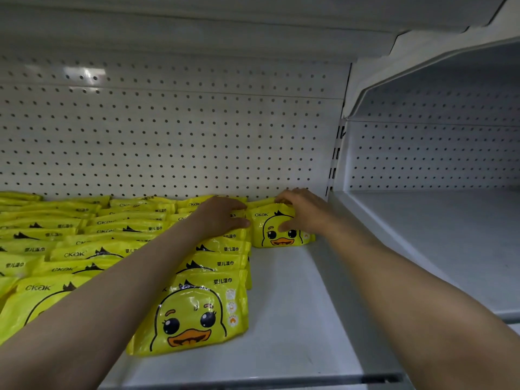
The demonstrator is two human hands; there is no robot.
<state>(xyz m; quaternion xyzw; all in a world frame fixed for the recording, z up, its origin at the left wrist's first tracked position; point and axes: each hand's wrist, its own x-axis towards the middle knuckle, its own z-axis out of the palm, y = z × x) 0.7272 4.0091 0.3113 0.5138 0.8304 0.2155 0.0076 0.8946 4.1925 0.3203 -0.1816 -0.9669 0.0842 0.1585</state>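
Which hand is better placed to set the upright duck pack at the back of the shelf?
Right. The right hand grips that pack, fingers over its top edge and thumb on its face. The left hand rests flat on the neighbouring row of packs, probably steadying it.

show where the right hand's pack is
Head view, centre: the duck pack stands at the shelf back by the pegboard, right of the yellow rows, in the right hand.

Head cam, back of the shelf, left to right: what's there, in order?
Rows of yellow wipe packs → left hand resting on them → upright duck pack → right hand gripping it → slotted shelf upright → neighbouring shelf bay.
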